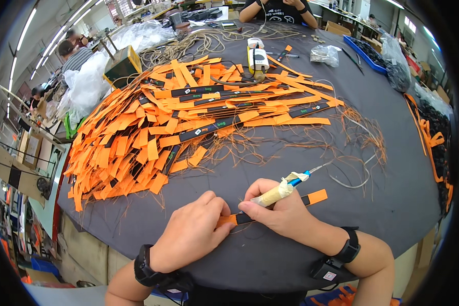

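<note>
Workrm, curved by lens: long ceiling lamps, benches w/ goods along L side, co-worker [278, 14] in blk top at far edge. Surface: table [387, 204], dk grey cloth cover.

Stock on table: 1 lg. heap of straps [132, 132], orange w/ blk printed sections, L and ctr; thread ends [239, 148], loose, tangled along heap's near and R edges. Also: coiled cord [188, 48], beige, far side; wht/yellow unit [259, 60] at heap's far edge; clear bag [325, 55]; blue tray [366, 60] w/ dk contents, far R.

Item in work: 1 strap [244, 218], blk w/ orange ends, near edge of table, between and under the hands, apart from heap.

L hand [194, 227]: thumb + fingers pinched on strap's L orange end; narrow grip. R hand [280, 206]: closed round hand tool [274, 195], pen-like, tape-wrapped, blue rear part w/ thin lead; tool's tip hidden by fingers, so contact w/ strap can't be told, nor whether R fingers also press strap. Strap's R end sticks out free past R hand.

Handling (est.): strap likely v. light, flat, flexible, not fragile; prob. slides easily on cloth. Best hold: flat pinch at orange end, fingers clear of tool tip; 2nd hold at opp. end if it twists. Threads prob. snag easily.
</note>
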Action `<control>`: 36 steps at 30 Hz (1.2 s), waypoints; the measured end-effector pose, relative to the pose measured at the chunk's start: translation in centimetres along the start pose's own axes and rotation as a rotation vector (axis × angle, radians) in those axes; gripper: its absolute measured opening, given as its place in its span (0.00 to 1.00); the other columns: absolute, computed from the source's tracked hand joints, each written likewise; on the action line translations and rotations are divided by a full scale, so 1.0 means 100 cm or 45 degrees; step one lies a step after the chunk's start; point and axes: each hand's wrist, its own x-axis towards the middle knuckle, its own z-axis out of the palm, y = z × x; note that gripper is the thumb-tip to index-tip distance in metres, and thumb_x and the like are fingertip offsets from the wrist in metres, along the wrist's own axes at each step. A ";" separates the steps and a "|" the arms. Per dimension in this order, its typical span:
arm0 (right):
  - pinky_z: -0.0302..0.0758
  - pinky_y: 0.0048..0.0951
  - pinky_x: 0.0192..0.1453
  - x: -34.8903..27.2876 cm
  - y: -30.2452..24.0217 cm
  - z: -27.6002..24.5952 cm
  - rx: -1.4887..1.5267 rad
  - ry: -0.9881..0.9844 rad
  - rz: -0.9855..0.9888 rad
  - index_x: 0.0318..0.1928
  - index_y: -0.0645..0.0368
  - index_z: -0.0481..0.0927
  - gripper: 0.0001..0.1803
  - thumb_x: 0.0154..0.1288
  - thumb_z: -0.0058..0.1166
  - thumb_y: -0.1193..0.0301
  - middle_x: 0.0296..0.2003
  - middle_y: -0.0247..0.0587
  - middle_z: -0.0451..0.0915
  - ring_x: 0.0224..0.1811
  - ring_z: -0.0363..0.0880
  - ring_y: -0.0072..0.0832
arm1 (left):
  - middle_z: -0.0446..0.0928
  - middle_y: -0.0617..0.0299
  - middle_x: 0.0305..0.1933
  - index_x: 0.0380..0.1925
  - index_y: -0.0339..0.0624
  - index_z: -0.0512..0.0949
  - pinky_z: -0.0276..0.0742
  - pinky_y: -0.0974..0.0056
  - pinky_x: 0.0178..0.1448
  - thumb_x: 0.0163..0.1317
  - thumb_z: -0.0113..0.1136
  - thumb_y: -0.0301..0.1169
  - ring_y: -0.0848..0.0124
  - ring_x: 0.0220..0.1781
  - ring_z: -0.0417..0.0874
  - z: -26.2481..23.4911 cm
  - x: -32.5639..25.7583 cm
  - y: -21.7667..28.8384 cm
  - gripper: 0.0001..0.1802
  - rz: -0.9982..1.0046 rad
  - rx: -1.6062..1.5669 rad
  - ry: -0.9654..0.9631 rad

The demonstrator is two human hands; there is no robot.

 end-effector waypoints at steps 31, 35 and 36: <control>0.67 0.18 0.29 0.001 -0.002 0.000 -0.091 -0.037 0.020 0.36 0.60 0.78 0.10 0.66 0.64 0.67 0.25 0.26 0.77 0.27 0.71 0.12 | 0.75 0.57 0.29 0.28 0.34 0.76 0.74 0.63 0.30 0.53 0.66 0.23 0.65 0.25 0.77 0.012 0.009 -0.014 0.07 0.063 -0.241 0.172; 0.61 0.21 0.24 0.000 0.003 0.004 0.013 0.095 -0.008 0.32 0.62 0.78 0.10 0.67 0.62 0.69 0.19 0.27 0.73 0.21 0.66 0.12 | 0.73 0.59 0.29 0.29 0.35 0.76 0.72 0.66 0.31 0.53 0.65 0.21 0.68 0.26 0.77 -0.001 0.011 -0.018 0.06 -0.006 -0.116 0.350; 0.61 0.21 0.24 -0.001 0.004 0.004 0.050 0.119 0.010 0.32 0.62 0.78 0.10 0.67 0.61 0.69 0.19 0.27 0.73 0.21 0.66 0.12 | 0.74 0.58 0.31 0.29 0.36 0.76 0.73 0.66 0.34 0.54 0.64 0.20 0.66 0.29 0.77 -0.003 0.011 -0.021 0.05 -0.014 -0.085 0.463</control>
